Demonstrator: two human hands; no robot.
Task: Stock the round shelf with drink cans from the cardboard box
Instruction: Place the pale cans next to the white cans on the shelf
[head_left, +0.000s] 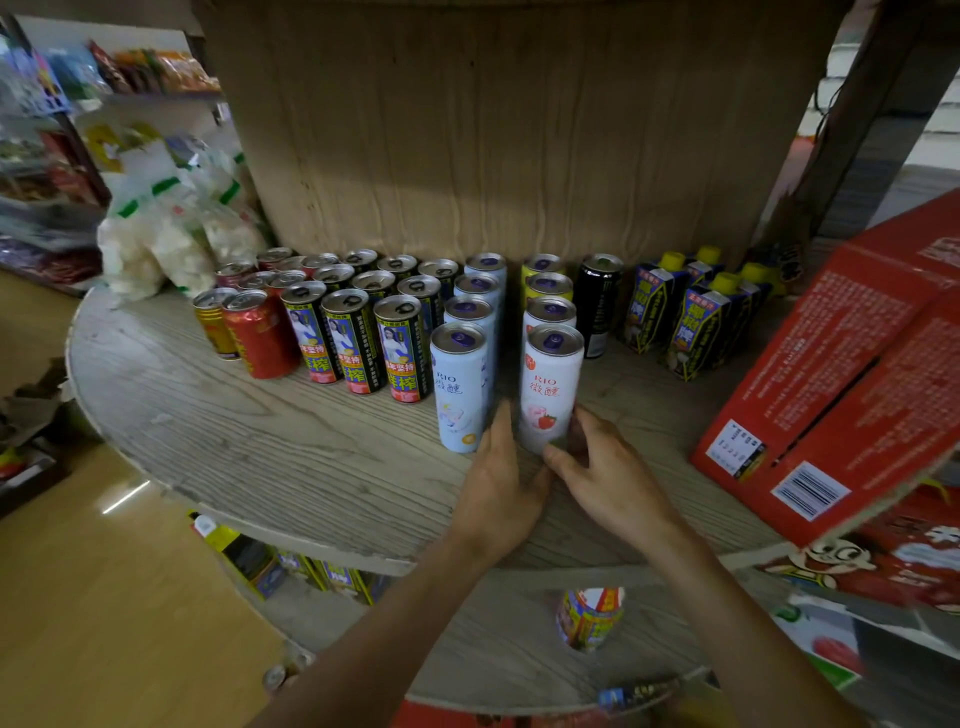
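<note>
Fingers (584, 426) and thumb of the right hand (608, 478) curl round the foot of the slim white aluminium can with a strawberry print (550, 384). The can stands upright at the front of its row on the round grey wood-grain shelf (260, 441). The left hand (498, 473) lies straight-fingered against its other side, next to the slim pale blue can (460, 384). Keeping the grip low and nudging gently should square it with the row, label forward. The red cardboard box (831, 364) leans at the right.

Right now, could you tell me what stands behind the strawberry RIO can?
Three more cans line up behind the strawberry RIO can; the rear two look yellow. Only their tops show; their labels are covered.
</note>
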